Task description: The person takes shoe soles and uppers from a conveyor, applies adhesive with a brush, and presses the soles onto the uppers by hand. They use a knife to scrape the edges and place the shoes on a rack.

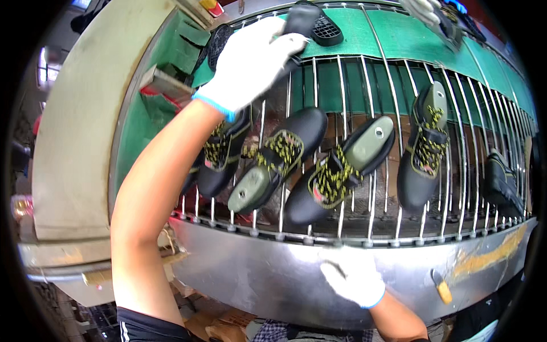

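My left hand (245, 62), in a white knit glove with a blue cuff, reaches to the far side of the rod conveyor. Its fingers are closed on a black shoe sole (301, 21), blurred by motion. Beside it lies another black sole (327, 31) with a grid-patterned inside. Nearer me, black shoes with yellow-black laces lie on the rods: one (219, 151) below my left wrist, one (279, 159) slanting, one (341, 171) in the middle and one (424, 147) to the right. Green lasts fill several. My right hand (354, 276), also gloved, hovers by the metal edge, thumb apart, holding nothing visible.
A metal ledge (245, 268) borders the conveyor's near side, with a yellow-handled tool (442, 286) on it. Another black shoe (502, 182) sits far right. A green strip (376, 34) runs along the back, where another person's gloved hand (423, 10) shows. A beige panel (85, 125) stands left.
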Demonstrator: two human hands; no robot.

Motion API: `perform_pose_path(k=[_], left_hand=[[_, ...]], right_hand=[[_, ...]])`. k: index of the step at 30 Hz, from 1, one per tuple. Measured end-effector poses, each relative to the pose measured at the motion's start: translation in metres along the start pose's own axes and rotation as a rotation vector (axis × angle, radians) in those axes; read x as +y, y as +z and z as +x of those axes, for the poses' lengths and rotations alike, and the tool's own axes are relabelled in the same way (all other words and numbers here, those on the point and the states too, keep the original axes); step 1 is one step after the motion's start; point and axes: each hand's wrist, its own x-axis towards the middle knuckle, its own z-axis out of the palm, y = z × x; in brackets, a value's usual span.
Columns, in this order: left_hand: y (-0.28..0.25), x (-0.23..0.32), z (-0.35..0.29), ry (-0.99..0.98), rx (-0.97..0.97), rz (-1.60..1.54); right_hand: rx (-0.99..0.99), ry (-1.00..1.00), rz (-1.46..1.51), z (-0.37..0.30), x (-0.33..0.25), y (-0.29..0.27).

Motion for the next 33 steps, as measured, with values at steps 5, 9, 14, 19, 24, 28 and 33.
perform_pose_path(k=[5,9,14,19,24,28,33], left_hand=[[-0.021,0.146,-0.155,0.323,-0.214,0.253],[-0.039,0.218,-0.287,0.362,-0.396,0.221],[-0.034,0.247,-0.433,0.468,-0.299,0.301],[-0.010,0.248,-0.507,0.259,-0.311,0.252],[-0.043,0.230,-0.521,0.302,-0.074,0.316],[-0.084,0.195,-0.543,0.102,-0.013,0.522],[-0.086,0.168,-0.544,-0.083,0.058,0.569]], right_hand=[[0.227,0.200,0.719,-0.031,0.030,0.017],[0.539,0.032,0.883,-0.071,-0.009,0.007],[0.460,0.220,0.991,-0.160,-0.024,0.063],[0.363,0.385,0.829,-0.183,-0.054,0.073],[0.462,0.427,0.657,-0.183,-0.030,0.065],[0.504,0.408,0.692,-0.176,-0.025,0.068],[0.508,0.245,0.584,-0.151,-0.020,0.097]])
